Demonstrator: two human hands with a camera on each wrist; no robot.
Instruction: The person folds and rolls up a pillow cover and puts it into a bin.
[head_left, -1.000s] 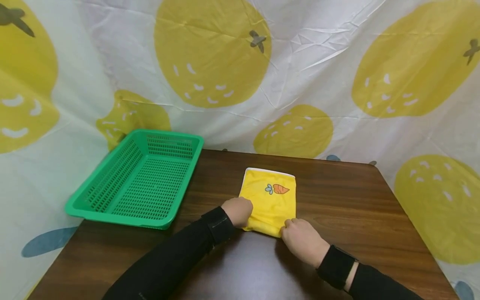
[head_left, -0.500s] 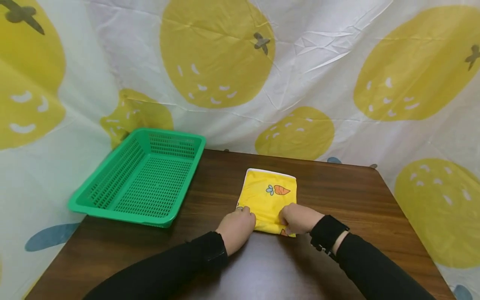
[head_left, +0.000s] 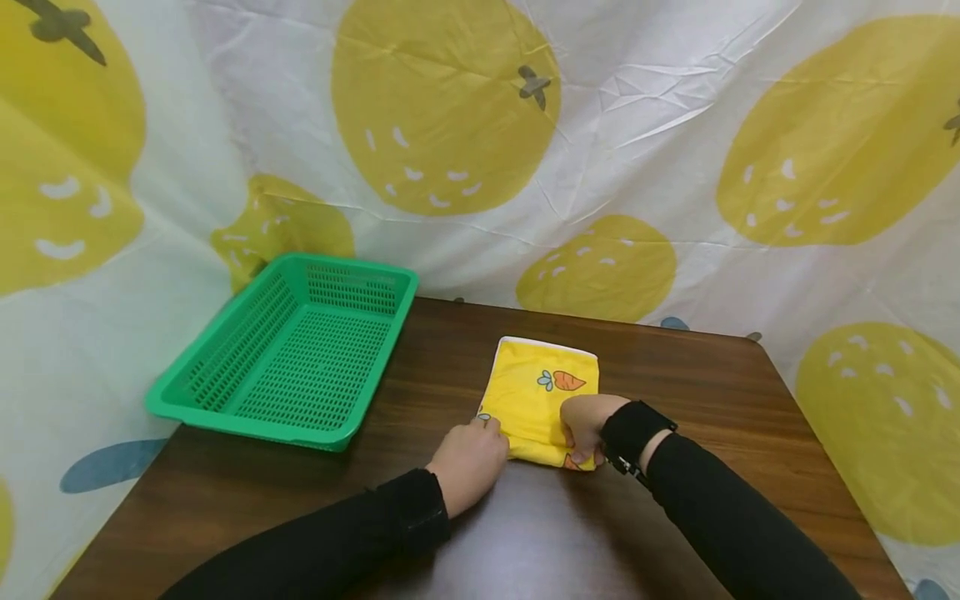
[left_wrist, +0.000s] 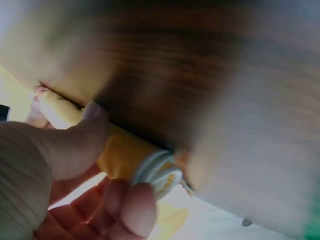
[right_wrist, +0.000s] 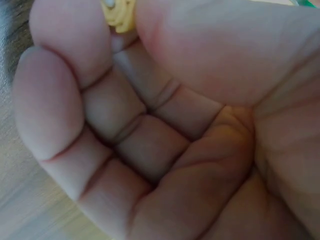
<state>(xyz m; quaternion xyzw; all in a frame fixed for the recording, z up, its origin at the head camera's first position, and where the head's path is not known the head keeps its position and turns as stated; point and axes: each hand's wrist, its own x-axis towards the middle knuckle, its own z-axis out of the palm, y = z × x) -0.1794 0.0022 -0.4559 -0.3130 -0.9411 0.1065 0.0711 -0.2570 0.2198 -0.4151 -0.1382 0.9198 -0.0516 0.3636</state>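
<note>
A yellow cloth [head_left: 525,383] with a carrot print and white edging lies on the brown table, its near edge rolled up. My left hand [head_left: 471,462] grips the left end of that roll. In the left wrist view, the thumb presses on the rolled cloth [left_wrist: 122,152] with the fingers curled below, and the white edging coils at the end. At the right end of the roll is my right hand [head_left: 592,427], bent inward. In the right wrist view, its thumb and fingertips pinch a small layered end of the cloth [right_wrist: 121,17]. The right hand hides part of the cloth's right side.
A green plastic basket [head_left: 347,412] with slotted walls stands on the left of the brown table [head_left: 697,400]; nothing shows inside it. Behind the table hangs a white curtain [head_left: 637,150] with yellow fruit prints.
My left hand has drawn back to the near left corner of the cloth. My right hand has moved forward and turned inward. Another carrot print now shows on the near roll.
</note>
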